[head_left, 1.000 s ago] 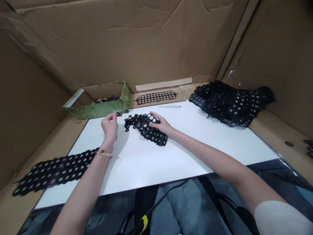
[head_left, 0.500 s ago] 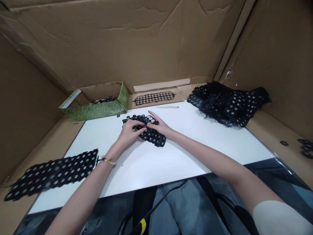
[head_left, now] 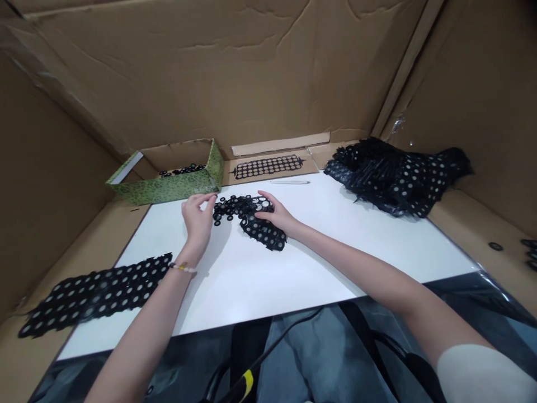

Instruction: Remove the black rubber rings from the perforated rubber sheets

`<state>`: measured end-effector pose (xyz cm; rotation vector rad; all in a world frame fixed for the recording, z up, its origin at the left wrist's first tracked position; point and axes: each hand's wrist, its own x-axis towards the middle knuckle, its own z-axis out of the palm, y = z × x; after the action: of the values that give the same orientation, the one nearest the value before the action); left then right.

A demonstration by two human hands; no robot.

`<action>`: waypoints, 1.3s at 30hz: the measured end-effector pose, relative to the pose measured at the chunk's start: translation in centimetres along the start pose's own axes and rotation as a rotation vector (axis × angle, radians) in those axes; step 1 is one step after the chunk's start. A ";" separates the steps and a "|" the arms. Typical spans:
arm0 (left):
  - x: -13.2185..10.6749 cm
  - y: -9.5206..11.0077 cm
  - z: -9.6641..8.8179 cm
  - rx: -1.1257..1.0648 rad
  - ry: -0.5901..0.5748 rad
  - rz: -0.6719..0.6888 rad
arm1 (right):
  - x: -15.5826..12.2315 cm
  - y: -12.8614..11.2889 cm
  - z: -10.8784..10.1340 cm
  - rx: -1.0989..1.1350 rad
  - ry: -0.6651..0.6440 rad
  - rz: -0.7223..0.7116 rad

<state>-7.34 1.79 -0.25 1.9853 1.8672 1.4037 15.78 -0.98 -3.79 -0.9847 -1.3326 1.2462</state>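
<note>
My left hand (head_left: 197, 218) is raised at the left of a pile of small black rings (head_left: 230, 207), thumb and forefinger pinched together on a small black ring (head_left: 216, 195), mostly hidden by the fingertips. My right hand (head_left: 277, 215) grips a black perforated rubber sheet (head_left: 265, 234) that lies on the white board (head_left: 268, 285). Its thumb lies over the sheet's top side, with the fingers along the far edge. Pale round spots show through the sheet, with larger open holes near the right fingertips.
Behind stands a green patterned box (head_left: 168, 190) holding black rings. A holed black strip (head_left: 268, 167) lies on cardboard, near a white pen (head_left: 290, 182). Another dotted sheet (head_left: 96, 294) is at left; a heap of black sheets (head_left: 398, 176) at right. Cardboard walls (head_left: 268, 84) surround the board.
My left hand has moved left, away from the perforated sheet, with its fingers pinched, uncovering the ring pile. My right hand stays on the sheet. The view has shifted slightly.
</note>
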 end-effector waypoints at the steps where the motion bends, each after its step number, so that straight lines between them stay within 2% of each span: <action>1: -0.1 -0.2 0.0 0.091 -0.057 0.050 | 0.0 0.0 0.0 0.006 0.001 0.007; 4: -0.7 -0.5 0.3 0.288 -0.213 0.130 | 0.0 0.0 0.0 0.021 -0.008 0.032; 6: -1.0 -0.2 0.4 0.320 -0.222 0.153 | 0.0 0.0 0.1 0.024 -0.008 0.038; 9: -1.3 1.1 0.3 0.218 -0.245 0.254 | 0.2 0.3 0.2 0.018 -0.004 0.018; 13: -2.1 2.9 0.5 0.008 -0.464 0.386 | 0.5 0.7 0.3 0.002 0.010 -0.045; 16: -2.6 3.2 0.9 -0.036 -0.492 0.365 | 0.5 0.7 0.4 0.006 -0.015 -0.082; 21: -2.4 2.4 1.4 -0.094 -0.533 0.286 | 0.3 0.5 0.5 0.078 -0.118 0.013; 24: -2.1 1.9 1.7 -0.161 -0.548 0.216 | 0.4 0.4 0.5 0.078 -0.072 0.001; 26: -1.8 1.5 1.9 -0.258 -0.535 0.088 | 0.5 0.3 0.5 0.081 -0.024 0.004; 29: -1.6 1.1 2.2 -0.391 -0.461 -0.077 | 0.7 0.1 0.5 0.126 0.008 0.083; 34: -1.2 -0.2 2.8 -0.360 -0.329 -0.010 | 0.7 0.0 0.5 0.190 0.034 0.153; 36: -0.6 -1.3 2.7 -0.325 -0.216 -0.105 | 0.6 0.0 0.4 0.210 0.032 0.179; 38: 0.2 -2.5 2.1 -0.239 -0.025 -0.195 | 0.5 -0.1 0.2 0.244 0.020 0.212; 39: 0.6 -3.0 1.7 -0.179 0.061 -0.191 | 0.4 -0.1 0.1 0.265 0.015 0.225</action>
<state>-8.61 3.93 -2.66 1.6535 1.8261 1.5304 15.64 -0.57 -3.63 -0.9701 -1.0327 1.5381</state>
